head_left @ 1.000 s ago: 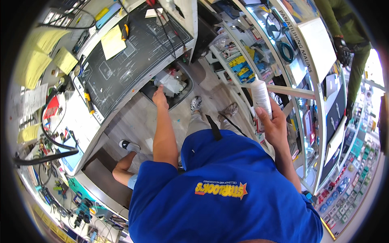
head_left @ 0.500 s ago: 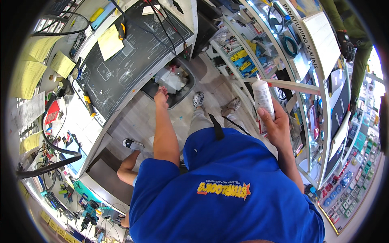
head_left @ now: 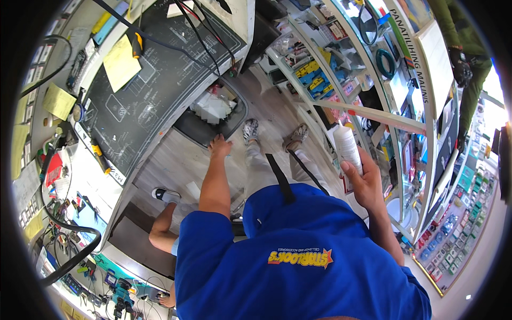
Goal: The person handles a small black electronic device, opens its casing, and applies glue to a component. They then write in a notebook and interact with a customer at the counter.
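Observation:
In my right hand (head_left: 367,182) is a white bottle (head_left: 348,145) with a narrow pointed nozzle, held roughly upright, nozzle up, with fingers wrapped round its lower part. My left hand (head_left: 218,146) reaches forward and down, empty, its fingers apart. It is beside the near edge of a dark waste bin (head_left: 196,131) on the floor; whether it touches the rim I cannot tell. Crumpled clear and white scraps (head_left: 214,108) lie inside the bin.
A workbench with a dark printed mat (head_left: 154,69) runs along the left, with screwdrivers (head_left: 137,46), papers and cables. Glass shelves (head_left: 368,113) of goods stand on the right. A co-worker's leg (head_left: 164,228) is at lower left; a person in green (head_left: 476,88) stands far right.
My left hand has drawn back from over the bin to its near edge, and its fingers have spread. My right hand still holds the bottle. The view has shifted slightly.

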Tool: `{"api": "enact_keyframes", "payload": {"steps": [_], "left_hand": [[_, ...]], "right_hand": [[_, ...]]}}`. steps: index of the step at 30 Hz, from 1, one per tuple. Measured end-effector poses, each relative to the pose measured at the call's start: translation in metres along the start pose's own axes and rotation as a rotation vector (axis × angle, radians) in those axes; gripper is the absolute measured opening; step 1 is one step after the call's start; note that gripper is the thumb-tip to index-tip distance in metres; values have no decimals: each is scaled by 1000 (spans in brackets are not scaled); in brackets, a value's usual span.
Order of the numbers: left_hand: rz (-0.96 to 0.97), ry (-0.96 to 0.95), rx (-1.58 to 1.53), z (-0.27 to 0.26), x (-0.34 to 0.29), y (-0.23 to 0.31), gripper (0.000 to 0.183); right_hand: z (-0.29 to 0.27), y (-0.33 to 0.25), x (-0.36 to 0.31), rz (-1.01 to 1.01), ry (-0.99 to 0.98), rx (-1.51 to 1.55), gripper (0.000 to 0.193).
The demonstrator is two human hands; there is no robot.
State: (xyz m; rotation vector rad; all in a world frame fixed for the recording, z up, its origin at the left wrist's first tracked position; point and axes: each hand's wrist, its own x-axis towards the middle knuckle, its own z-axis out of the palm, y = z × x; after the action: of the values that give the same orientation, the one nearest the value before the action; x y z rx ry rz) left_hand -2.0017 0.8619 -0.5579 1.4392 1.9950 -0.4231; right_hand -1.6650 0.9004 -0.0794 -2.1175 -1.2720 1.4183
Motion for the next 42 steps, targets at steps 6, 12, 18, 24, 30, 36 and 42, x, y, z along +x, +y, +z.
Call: {"api": "enact_keyframes", "payload": {"steps": [6, 12, 18, 24, 30, 36, 42], "left_hand": [[-17, 9, 16, -40, -10, 3, 43], [-40, 89, -669, -73, -31, 2, 38], [-14, -77, -1638, -151, -75, 67, 36], [404, -485, -2132, -294, -156, 161, 27], [871, -586, -1913, -365, -210, 238, 20], [1055, -736, -1618, -392, -256, 321, 40], [1301, -979, -1353, -379, -282, 399, 24]], "right_hand": [[-1, 4, 1, -4, 35, 21, 53], [-1, -4, 7, -106, 49, 5, 53], [7, -7, 10, -136, 27, 110, 53], [-5, -3, -7, -252, 71, 369, 52], [-49, 8, -42, -285, 42, 701, 56], [-97, 38, -73, -513, 314, 816, 56], [-184, 107, -113, -492, 754, 783, 57]]}}
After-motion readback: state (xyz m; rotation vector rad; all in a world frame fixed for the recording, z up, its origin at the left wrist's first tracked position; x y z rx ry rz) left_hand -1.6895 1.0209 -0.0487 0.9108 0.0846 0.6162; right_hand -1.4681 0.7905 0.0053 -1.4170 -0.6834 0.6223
